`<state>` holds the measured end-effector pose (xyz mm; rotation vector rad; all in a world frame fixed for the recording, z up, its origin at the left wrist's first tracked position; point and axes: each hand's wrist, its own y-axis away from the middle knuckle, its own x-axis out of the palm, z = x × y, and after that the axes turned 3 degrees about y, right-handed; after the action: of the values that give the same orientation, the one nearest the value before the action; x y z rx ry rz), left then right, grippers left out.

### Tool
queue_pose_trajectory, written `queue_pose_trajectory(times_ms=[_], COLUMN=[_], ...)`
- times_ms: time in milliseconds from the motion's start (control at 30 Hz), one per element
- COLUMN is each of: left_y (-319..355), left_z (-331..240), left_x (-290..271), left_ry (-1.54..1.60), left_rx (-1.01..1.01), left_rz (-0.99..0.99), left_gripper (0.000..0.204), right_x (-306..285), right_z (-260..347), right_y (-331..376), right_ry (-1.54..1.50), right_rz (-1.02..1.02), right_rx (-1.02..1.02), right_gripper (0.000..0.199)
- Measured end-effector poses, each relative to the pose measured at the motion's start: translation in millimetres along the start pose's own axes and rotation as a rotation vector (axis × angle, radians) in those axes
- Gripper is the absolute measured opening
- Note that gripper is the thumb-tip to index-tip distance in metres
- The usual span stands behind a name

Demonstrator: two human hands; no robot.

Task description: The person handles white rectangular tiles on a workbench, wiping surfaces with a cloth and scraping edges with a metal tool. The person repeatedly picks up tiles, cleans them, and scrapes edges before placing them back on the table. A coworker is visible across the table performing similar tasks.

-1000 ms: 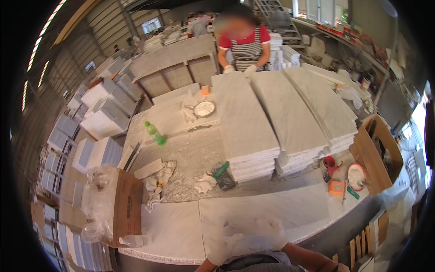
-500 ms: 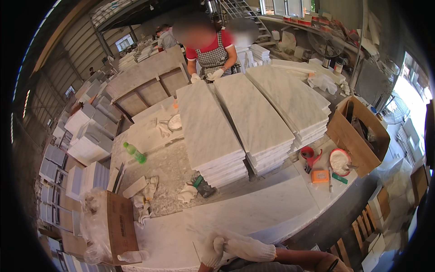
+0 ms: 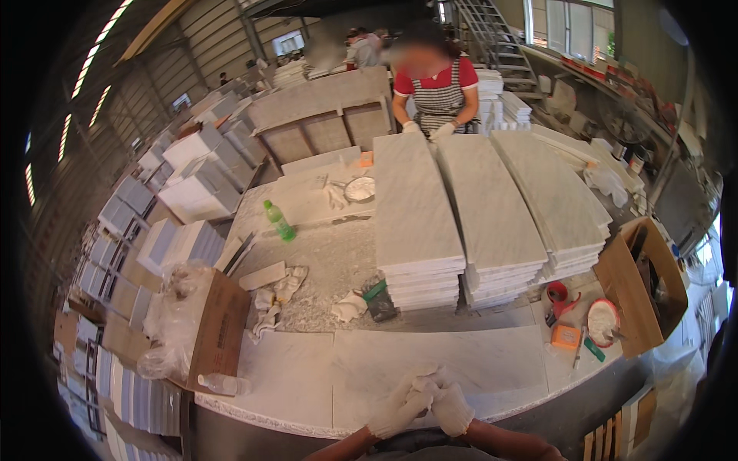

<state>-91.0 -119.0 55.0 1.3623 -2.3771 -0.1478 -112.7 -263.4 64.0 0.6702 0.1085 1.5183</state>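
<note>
Left hand (image 3: 398,409) and right hand (image 3: 452,407) touch, fingers curled, contents unclear, over a pale slab (image 3: 461,355) along the near tabletop (image 3: 265,419) edge.

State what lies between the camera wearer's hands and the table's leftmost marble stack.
In the head view: a bare stretch of veined marble slab, then a narrow grey tabletop strip.

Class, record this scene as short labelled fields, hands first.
Hands: left hand, right hand, both white-gloved, touching; whether holding anything is unclear
Nearest surface: long rectangular grey-white stone slab
Beyond: three stacks of grey-veined white slabs
Left: brown cardboard box, clear plastic bottle
Right: small orange box, round red-rimmed container
Opposite: person in red shirt, patterned apron
</note>
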Motion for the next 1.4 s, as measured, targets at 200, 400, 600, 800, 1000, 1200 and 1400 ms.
queue_pose_trajectory(times_ms=[200, 400, 600, 800, 1000, 1200, 1400], left_y=[-0.9, 19.9, 1.4, 24.5, 23.5, 24.8, 27.2], left_z=[10.2, -38.4, -24.2, -76.4, -29.2, -12.3, -9.7], left_x=[-10.3, 17.1, -49.3, -103.6, -24.4, -14.9, -20.0], left_ry=[0.259, 0.522, 0.576, 0.334, -0.13, -0.03, -0.042], left_rx=[-0.149, -0.011, 0.329, 0.424, -0.069, 0.036, -0.033], left_rz=[-0.12, -0.307, -0.553, -0.945, -0.36, -0.152, -0.292], left_gripper=[0.047, 0.039, 0.037, 0.044, 0.041, 0.034, 0.035], right_x=[-6.2, 15.6, -54.8, -150.2, -47.5, -1.6, -0.7], right_z=[-11.2, -2.9, 76.6, 143.2, -4.7, -106.6, -119.4], right_y=[-12.3, -13.9, 76.0, 128.5, 9.2, -47.2, -53.6], right_ry=[-0.184, -0.062, 0.447, -0.044, -0.005, -0.195, -0.23], right_rz=[0.277, 0.506, 0.571, -0.376, -0.295, -0.113, -0.132], right_rx=[0.127, -0.275, -0.377, -1.899, -0.603, 0.117, 0.169], right_gripper=[0.027, 0.024, 0.034, 0.038, 0.038, 0.039, 0.039])
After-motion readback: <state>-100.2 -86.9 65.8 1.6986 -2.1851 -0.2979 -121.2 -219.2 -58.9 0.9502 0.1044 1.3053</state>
